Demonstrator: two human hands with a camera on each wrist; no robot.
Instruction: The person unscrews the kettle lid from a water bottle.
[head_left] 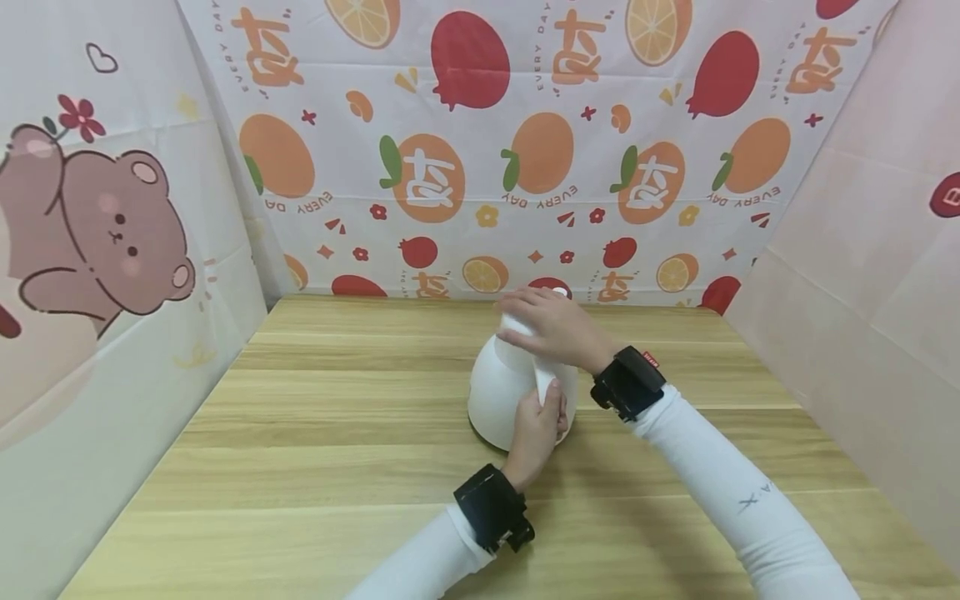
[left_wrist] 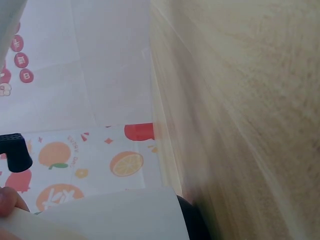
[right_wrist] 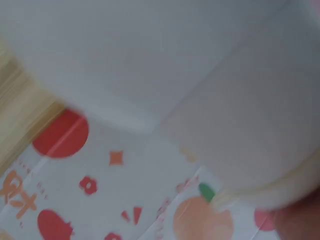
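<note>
A white kettle [head_left: 495,392] with a dark base stands upright on the wooden table. My left hand [head_left: 534,433] grips its handle [head_left: 545,379] from the near side. Over the top, my right hand [head_left: 558,327] holds the lid area, thumb on the near side and fingers across the far side. In the left wrist view the kettle's white side [left_wrist: 130,215] fills the bottom, with a fingertip at the left edge. Close up in the right wrist view are the blurred kettle body [right_wrist: 115,60] and its upper part [right_wrist: 245,115].
The wooden table [head_left: 337,417] spreads around the kettle. A fruit-printed cloth [head_left: 337,167] hangs behind it. Cloth walls close in the left side, with a bear print [head_left: 127,217], and the pale right side [head_left: 862,250]. Each wrist wears a black strapped camera.
</note>
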